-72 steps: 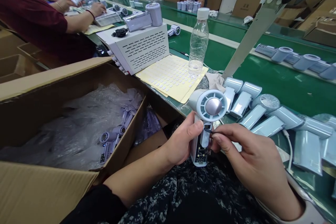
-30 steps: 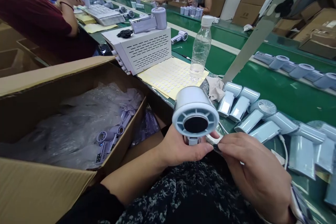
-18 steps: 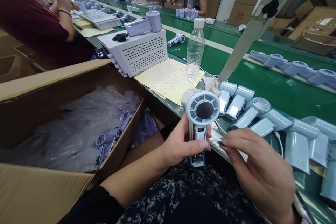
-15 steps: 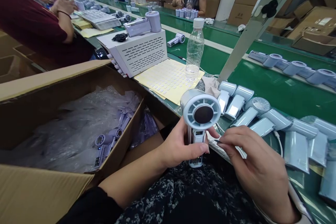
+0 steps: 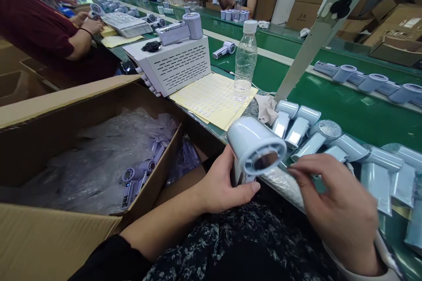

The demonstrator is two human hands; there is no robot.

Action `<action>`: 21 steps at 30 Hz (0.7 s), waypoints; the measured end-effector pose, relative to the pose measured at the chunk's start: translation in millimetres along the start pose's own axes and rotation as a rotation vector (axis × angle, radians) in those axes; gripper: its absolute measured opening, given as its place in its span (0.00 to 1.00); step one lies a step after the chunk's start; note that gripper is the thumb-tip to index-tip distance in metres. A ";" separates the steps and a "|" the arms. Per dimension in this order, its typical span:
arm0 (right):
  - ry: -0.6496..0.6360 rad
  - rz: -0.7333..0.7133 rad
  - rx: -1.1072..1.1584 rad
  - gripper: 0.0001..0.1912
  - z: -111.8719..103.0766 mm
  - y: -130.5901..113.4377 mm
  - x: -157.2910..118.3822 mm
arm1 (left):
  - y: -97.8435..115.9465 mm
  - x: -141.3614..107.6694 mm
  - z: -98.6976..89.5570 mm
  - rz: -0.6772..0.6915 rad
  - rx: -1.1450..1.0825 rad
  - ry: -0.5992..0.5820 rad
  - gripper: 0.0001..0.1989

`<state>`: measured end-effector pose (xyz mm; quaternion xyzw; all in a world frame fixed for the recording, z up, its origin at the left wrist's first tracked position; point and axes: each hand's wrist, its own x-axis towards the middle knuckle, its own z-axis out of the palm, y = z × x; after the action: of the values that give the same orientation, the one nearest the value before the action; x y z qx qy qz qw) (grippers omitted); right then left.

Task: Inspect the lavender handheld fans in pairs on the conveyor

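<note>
My left hand [image 5: 219,182] is wrapped around the handle of a light blue handheld fan [image 5: 253,140]. The fan's round head tilts down toward me, its spoked grille and dark centre facing the right and front. Most of the handle is hidden behind my fingers. Just right of the fan head, my right hand [image 5: 332,202] is closed in a pinch. Something thin and dark shows at its fingertips, too small and blurred to name. More light blue fans [image 5: 377,184] lie in a row on the bench behind my right hand.
To the left stands an open cardboard box [image 5: 59,237] with plastic bags and purple fans [image 5: 135,180]. A white vented metal box [image 5: 181,66], a yellow sticker sheet [image 5: 201,101] and a plastic bottle [image 5: 245,61] stand ahead. A slanted post [image 5: 306,39] rises beside the green belt [image 5: 356,105]. Co-workers sit further off.
The fan has been tipped so its head leans forward and down, hiding the handle's front. My right hand has shifted slightly right, still pinched. A co-worker at left now holds a fan.
</note>
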<state>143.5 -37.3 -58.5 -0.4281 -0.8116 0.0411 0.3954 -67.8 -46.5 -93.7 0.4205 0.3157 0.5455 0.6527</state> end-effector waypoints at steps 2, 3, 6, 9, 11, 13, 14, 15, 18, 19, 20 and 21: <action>0.025 0.161 0.086 0.04 -1.0 -1.3 0.8 | -6.7 1.2 -2.6 -0.008 -0.006 -0.028 0.23; 0.008 0.221 0.184 0.03 -0.9 -4.0 1.2 | -9.3 1.9 -2.7 -0.006 -0.025 -0.042 0.23; -0.060 0.296 0.498 0.07 2.1 -17.0 2.3 | -12.2 3.4 1.0 0.005 -0.113 -0.078 0.24; -0.049 0.290 0.593 0.11 5.5 -27.6 1.6 | -11.3 3.9 6.3 -0.006 -0.160 -0.114 0.24; -0.031 0.257 0.587 0.12 6.5 -29.6 -0.1 | -11.3 3.9 8.0 -0.013 -0.179 -0.133 0.25; -0.043 0.186 0.579 0.14 7.2 -28.4 -1.6 | -12.7 3.9 8.0 -0.027 -0.195 -0.142 0.26; -0.063 0.143 0.577 0.16 7.7 -27.1 -1.8 | -13.7 3.9 7.7 -0.038 -0.198 -0.144 0.27; -0.085 0.096 0.574 0.17 8.2 -25.6 -1.7 | -14.7 3.9 7.3 -0.045 -0.196 -0.140 0.27; -0.144 -0.061 0.495 0.19 9.6 -19.5 0.6 | -16.2 3.7 6.6 -0.051 -0.147 -0.109 0.30; -0.162 -0.124 0.425 0.18 9.5 -16.9 1.4 | -15.8 3.6 6.8 -0.056 -0.117 -0.101 0.31; -0.173 -0.191 0.334 0.17 8.9 -14.0 2.0 | -15.0 3.5 7.0 -0.066 -0.087 -0.098 0.32; -0.185 -0.261 0.235 0.15 7.9 -10.9 2.2 | -13.9 3.5 7.4 -0.078 -0.062 -0.105 0.33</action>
<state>130.2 -40.4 -58.2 -0.2646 -0.8826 0.1233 0.3685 -54.5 -45.3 -102.7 0.4154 0.2802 0.5064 0.7018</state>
